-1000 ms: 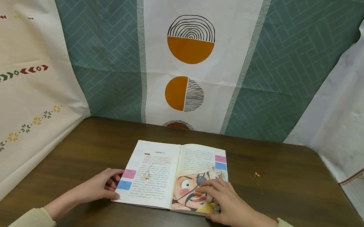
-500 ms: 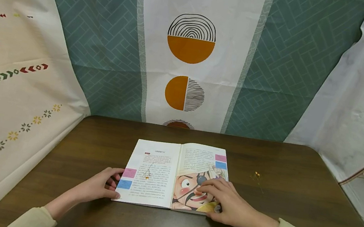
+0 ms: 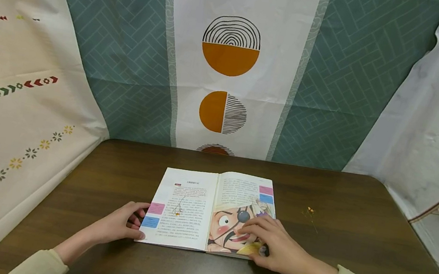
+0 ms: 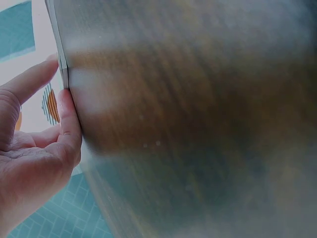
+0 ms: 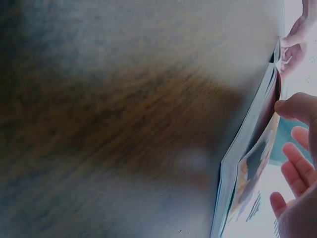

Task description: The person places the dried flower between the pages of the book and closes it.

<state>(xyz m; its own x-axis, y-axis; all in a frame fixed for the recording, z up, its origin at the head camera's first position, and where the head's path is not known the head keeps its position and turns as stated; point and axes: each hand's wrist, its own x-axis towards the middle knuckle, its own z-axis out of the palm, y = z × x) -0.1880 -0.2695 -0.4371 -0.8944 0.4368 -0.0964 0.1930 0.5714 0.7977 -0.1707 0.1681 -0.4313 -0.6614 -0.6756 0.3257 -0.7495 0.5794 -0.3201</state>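
An open book (image 3: pixel 187 232) lies on the dark table, with text on the left page and a cartoon face with an eyepatch on the right. My left hand (image 3: pixel 121 222) rests at the book's left edge, thumb on the lower page corner and fingers loosely bent against the side. Over the right page is my right hand (image 3: pixel 277 249), fingers spread loosely and thumb at the lower edge. In the right wrist view, the upper pages (image 5: pixel 257 153) bow away from the stack beneath that thumb. A thin dried flower sprig (image 3: pixel 177 213) lies on the left page.
Another small yellow flower sprig (image 3: pixel 310 212) lies on the wooden table (image 3: pixel 347 200), right of the book. Patterned cloth (image 3: pixel 223 113) hangs behind the table, and further cloths (image 3: pixel 0 131) hang along both sides.
The right hand's fingers have shifted very slightly to the right over the page. The left hand and book stay in place.
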